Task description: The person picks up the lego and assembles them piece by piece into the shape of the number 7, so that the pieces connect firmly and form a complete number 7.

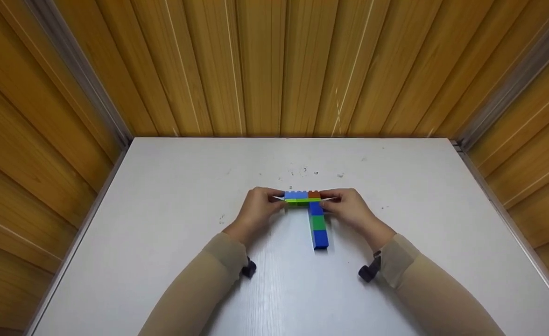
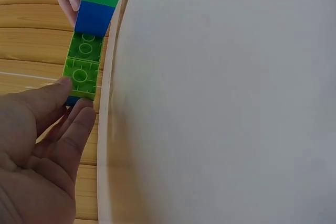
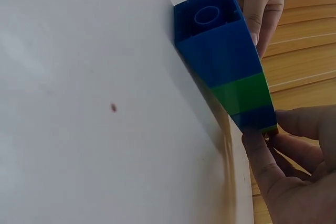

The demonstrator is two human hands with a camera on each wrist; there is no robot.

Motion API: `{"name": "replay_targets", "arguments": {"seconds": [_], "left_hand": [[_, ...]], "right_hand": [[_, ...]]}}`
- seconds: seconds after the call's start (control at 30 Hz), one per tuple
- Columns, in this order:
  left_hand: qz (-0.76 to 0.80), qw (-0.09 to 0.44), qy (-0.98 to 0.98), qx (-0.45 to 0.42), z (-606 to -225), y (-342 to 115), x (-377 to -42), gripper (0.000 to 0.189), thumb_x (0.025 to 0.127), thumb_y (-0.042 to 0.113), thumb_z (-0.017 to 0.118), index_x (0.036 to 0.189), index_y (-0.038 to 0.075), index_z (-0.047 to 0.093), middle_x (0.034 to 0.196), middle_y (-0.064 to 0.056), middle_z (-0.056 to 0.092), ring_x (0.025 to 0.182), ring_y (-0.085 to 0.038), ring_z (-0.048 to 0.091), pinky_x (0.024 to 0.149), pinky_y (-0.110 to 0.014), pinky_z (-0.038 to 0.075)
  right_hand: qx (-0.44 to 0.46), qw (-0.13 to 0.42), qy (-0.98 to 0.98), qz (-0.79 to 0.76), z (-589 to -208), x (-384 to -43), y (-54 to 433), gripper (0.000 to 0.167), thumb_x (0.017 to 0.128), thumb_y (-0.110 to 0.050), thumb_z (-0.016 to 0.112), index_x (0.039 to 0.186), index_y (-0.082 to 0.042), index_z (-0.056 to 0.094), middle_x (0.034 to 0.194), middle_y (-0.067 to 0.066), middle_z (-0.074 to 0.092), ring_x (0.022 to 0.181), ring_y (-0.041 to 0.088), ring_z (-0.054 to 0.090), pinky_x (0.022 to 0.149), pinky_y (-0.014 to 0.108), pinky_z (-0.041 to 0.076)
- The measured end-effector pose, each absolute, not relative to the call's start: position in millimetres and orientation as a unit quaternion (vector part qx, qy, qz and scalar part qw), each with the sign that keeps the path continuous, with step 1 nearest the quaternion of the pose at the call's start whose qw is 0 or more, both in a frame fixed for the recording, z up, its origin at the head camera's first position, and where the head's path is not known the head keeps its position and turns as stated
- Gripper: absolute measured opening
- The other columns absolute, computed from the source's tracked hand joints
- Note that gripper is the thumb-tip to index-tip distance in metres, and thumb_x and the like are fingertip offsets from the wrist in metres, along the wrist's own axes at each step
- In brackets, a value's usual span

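A joined toy-brick build stands near the middle of the table, held at both ends of its crosspiece. That crosspiece has a light blue brick and an orange-brown brick against a lime green layer. From its right end a blue, green and blue stack extends toward me. My left hand pinches the left end between thumb and fingers. At the right end, my right hand grips near the orange-brown brick. The left wrist view shows the lime green hollow underside; the right wrist view shows the end blue brick's hollow base.
The white table carries small dark marks beyond the hands. Wood-patterned panels rise behind it and at both sides. Black wrist devices sit at both sleeve cuffs.
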State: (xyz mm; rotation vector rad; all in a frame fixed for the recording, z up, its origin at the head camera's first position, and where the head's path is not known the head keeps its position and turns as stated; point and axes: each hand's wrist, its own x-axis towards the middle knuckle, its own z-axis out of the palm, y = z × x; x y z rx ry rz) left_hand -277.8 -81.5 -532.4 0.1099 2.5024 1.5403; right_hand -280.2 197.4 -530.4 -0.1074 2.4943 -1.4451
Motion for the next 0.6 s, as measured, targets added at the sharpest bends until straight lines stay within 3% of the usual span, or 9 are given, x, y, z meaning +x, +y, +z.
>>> {"name": "replay_targets", "arguments": {"seconds": [0.23, 0.4, 0.6], "left_hand": [[0.499, 0.098, 0.860, 0.047, -534, -67, -290, 0.033, 0.106, 0.009, 0.079, 0.139, 0.008, 0.080, 0.138, -0.007, 0.081, 0.117, -0.018, 0.077, 0.103, -0.034, 0.067], [0.497, 0.090, 0.862, 0.042, -536, -64, -296, 0.031, 0.105, 0.009, 0.081, 0.135, 0.007, 0.082, 0.135, -0.008, 0.082, 0.123, -0.021, 0.076, 0.109, -0.038, 0.066], [0.509, 0.093, 0.855, 0.041, -538, -67, -298, 0.034, 0.101, 0.012, 0.085, 0.135, 0.005, 0.081, 0.134, -0.010, 0.082, 0.130, -0.026, 0.076, 0.113, -0.040, 0.064]], "right_hand": [[-0.035, 0.131, 0.870, -0.474, -531, -288, 206, 0.043, 0.110, -0.018, 0.072, 0.151, -0.003, 0.071, 0.154, 0.021, 0.072, 0.146, 0.036, 0.066, 0.128, 0.054, 0.052], [-0.038, 0.131, 0.874, -0.467, -534, -294, 207, 0.043, 0.110, -0.019, 0.071, 0.151, -0.003, 0.071, 0.157, 0.021, 0.070, 0.153, 0.040, 0.060, 0.133, 0.057, 0.046], [-0.040, 0.125, 0.874, -0.468, -535, -297, 210, 0.044, 0.111, -0.021, 0.070, 0.151, -0.003, 0.071, 0.155, 0.021, 0.070, 0.146, 0.037, 0.066, 0.128, 0.055, 0.052]]}}
